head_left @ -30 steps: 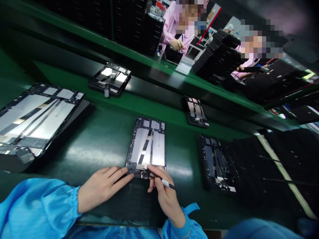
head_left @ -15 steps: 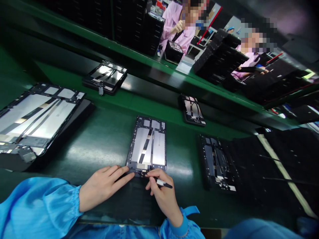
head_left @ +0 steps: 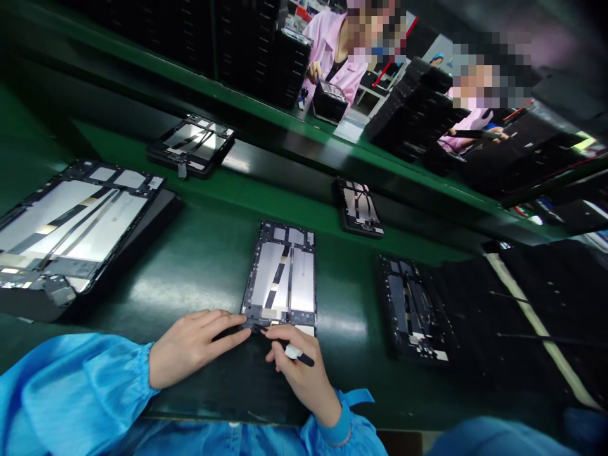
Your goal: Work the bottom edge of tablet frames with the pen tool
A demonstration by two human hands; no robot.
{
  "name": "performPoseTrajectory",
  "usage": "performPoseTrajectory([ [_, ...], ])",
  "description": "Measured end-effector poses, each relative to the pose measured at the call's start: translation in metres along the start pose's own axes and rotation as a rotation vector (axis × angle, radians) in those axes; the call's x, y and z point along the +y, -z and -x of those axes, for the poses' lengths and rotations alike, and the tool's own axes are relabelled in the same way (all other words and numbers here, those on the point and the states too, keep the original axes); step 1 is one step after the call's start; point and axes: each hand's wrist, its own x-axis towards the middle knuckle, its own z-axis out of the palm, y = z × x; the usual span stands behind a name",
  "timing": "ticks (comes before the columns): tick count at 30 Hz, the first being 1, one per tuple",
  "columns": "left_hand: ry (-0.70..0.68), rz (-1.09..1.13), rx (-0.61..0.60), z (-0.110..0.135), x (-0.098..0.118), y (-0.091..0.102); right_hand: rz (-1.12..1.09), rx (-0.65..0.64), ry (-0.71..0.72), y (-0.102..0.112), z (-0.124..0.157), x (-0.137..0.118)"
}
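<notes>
An opened tablet frame (head_left: 281, 278) with silver panels and a dark ribbon cable lies lengthwise on the green bench in front of me. My left hand (head_left: 192, 345) rests flat beside its near left corner, fingers stretched out and fingertips touching the frame's near edge. My right hand (head_left: 298, 368) is closed in a pinch round a thin black-and-white tool (head_left: 295, 354). The tool's tip sits at the near edge of the frame, close to my left fingertips.
A larger open tablet (head_left: 66, 231) sits on a dark tray at left. Another frame (head_left: 413, 310) lies at right. Two more (head_left: 192, 142) (head_left: 357, 206) ride the belt beyond. Black tray stacks (head_left: 413, 107) and two people in pink stand across the line.
My right hand has slid left along the frame's near edge, bringing the tool tip closer to my left fingertips. The two tablets on the belt have drifted left.
</notes>
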Motion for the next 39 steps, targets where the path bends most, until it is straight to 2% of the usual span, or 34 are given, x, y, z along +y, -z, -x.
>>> performPoseTrajectory([
  [3,-0.018,0.004,0.024,-0.006,0.000,0.004,0.026,-0.034,-0.017,0.001,-0.001,-0.003],
  [5,-0.007,0.013,0.022,-0.006,0.002,0.008,-0.011,-0.024,-0.105,0.002,0.000,-0.003],
  [9,0.028,0.111,-0.063,0.010,0.010,0.018,-0.209,0.089,-0.307,-0.001,0.008,-0.001],
  [12,-0.027,0.198,-0.125,0.023,0.020,0.021,-0.260,0.049,-0.378,-0.007,0.011,0.000],
  [15,-0.054,0.196,-0.175,0.027,0.027,0.019,-0.115,-0.047,-0.363,-0.014,0.008,-0.003],
  [19,-0.050,0.186,-0.198,0.024,0.028,0.017,0.115,-0.077,-0.288,-0.018,0.002,-0.008],
  [23,-0.058,0.193,-0.179,0.022,0.027,0.017,0.175,-0.099,-0.245,-0.022,0.000,-0.009],
  [27,-0.055,0.202,-0.162,0.023,0.026,0.015,0.189,-0.058,-0.196,-0.028,0.005,-0.008],
  [31,-0.037,0.204,-0.175,0.025,0.029,0.016,-0.072,0.011,-0.268,-0.017,0.001,-0.008],
  [33,-0.021,0.220,-0.169,0.022,0.029,0.019,-0.189,0.064,-0.300,-0.004,-0.009,-0.009],
  [35,-0.016,0.245,-0.181,0.014,0.026,0.022,-0.216,0.076,-0.313,0.008,-0.026,-0.010],
  [39,0.041,0.200,-0.081,-0.004,0.014,0.021,-0.231,-0.076,-0.422,0.019,-0.062,-0.011],
])
